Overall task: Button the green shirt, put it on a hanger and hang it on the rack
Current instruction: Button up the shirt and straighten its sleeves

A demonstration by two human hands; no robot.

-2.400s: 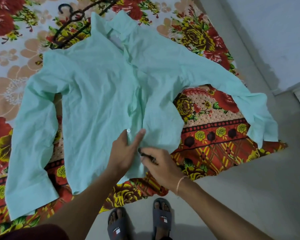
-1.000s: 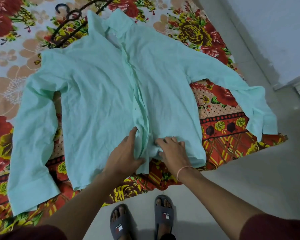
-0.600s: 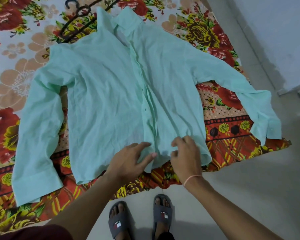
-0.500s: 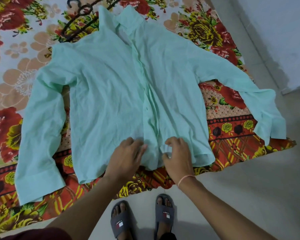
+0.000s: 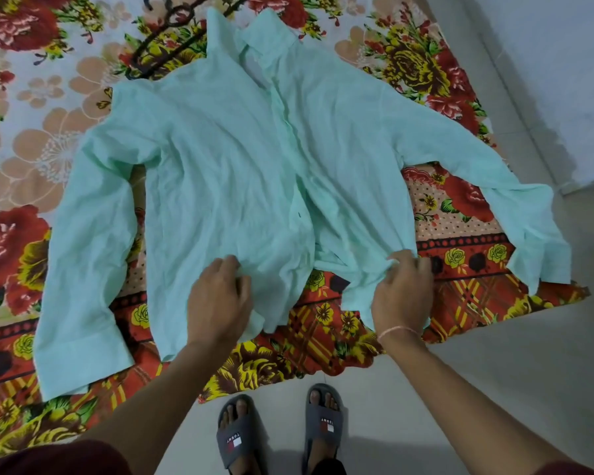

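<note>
The pale mint-green long-sleeved cotton shirt (image 5: 227,173) lies front-up and spread out just beyond my fingertips, collar at the far end, both sleeves flung wide of my hands. My left hand (image 5: 220,299) has its fingers curled into the cloth of the lower left front panel, and my right hand (image 5: 403,293) pinches a bunch of the lower right panel near its hem. Half a second ago both hands sat close together on the bottom of the button strip (image 5: 288,132); now they have drawn apart, and the hem between them has opened into a gap that shows the bedspread underneath. Above that gap the two fronts lie closed on each other all the way up towards the collar, though I cannot make out single buttons from here. I judge the buttoning is done or nearly so, and that I am tugging the body flat to ready it for the hanger. The thin black wire hanger (image 5: 158,46) lies far past my left knuckles, beside the shirt's collar. Everything rests on a red, yellow and peach flowered bedspread (image 5: 31,132). Nearer than my wrists are my grey slide sandals (image 5: 323,423) on the plain grey floor (image 5: 494,389). No rack is in sight.
</note>
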